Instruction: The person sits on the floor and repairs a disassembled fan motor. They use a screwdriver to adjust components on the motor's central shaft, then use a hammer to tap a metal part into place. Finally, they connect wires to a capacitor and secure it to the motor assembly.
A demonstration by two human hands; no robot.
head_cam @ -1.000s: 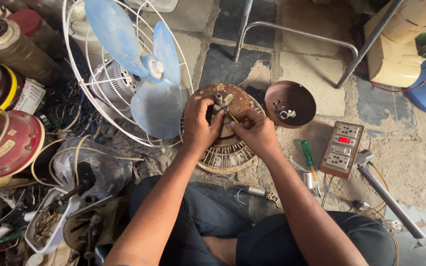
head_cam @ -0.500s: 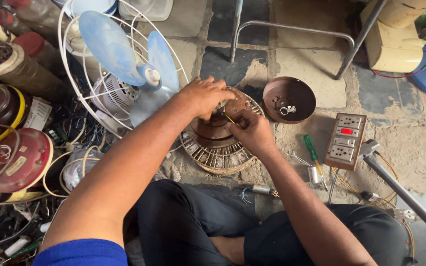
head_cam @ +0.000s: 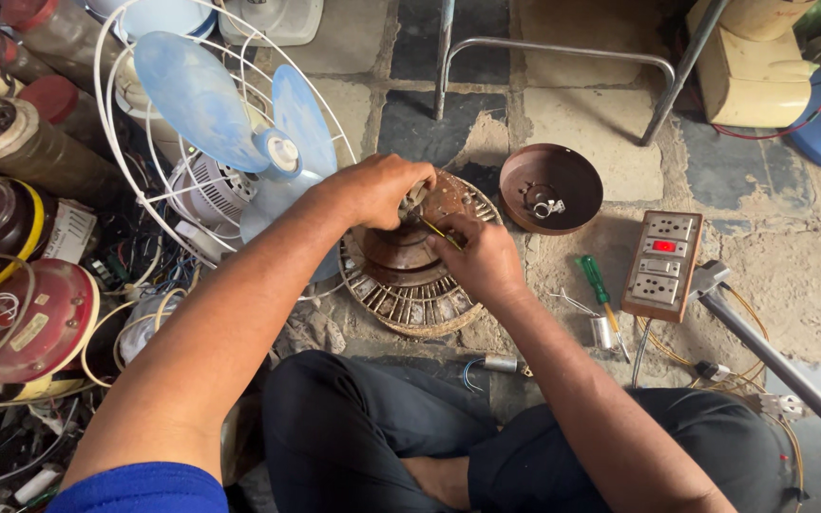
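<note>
- The person sits cross-legged on a stone-tiled floor (head_cam: 572, 114), both bare hands on a rusty brown fan motor (head_cam: 409, 261) that lies on the floor just in front of the knees, near the middle of the paved patch.
- The left hand (head_cam: 377, 188) is curled over the top of the motor, fingers clenched around something at its hub (what exactly they pinch is hidden under the knuckles).
- The right hand (head_cam: 482, 258) rests on the motor's right side and grips a thin yellowish tool or wire (head_cam: 441, 231) between thumb and forefinger; its tip points toward the hub.
- The motor's ribbed, slotted rim shows below the hands, pale and dusty.
- Just right of the motor stands a round brown cap or bowl (head_cam: 555, 187), open side up, with small metal parts inside.
- Further right lies a socket board (head_cam: 661, 264) with a lit red switch, and between it and the motor a green-handled screwdriver (head_cam: 595, 281).
- A grey metal bar (head_cam: 762, 351) lies aslant toward the floor's right edge.
- Left of the motor a table fan (head_cam: 230, 123) with pale blue blades lies in its white wire cage, touching the left forearm.
- Along the floor's left edge are piled motors, wires and a red round housing (head_cam: 35, 318).
- A metal chair frame (head_cam: 563, 57) stands at the far edge.
</note>
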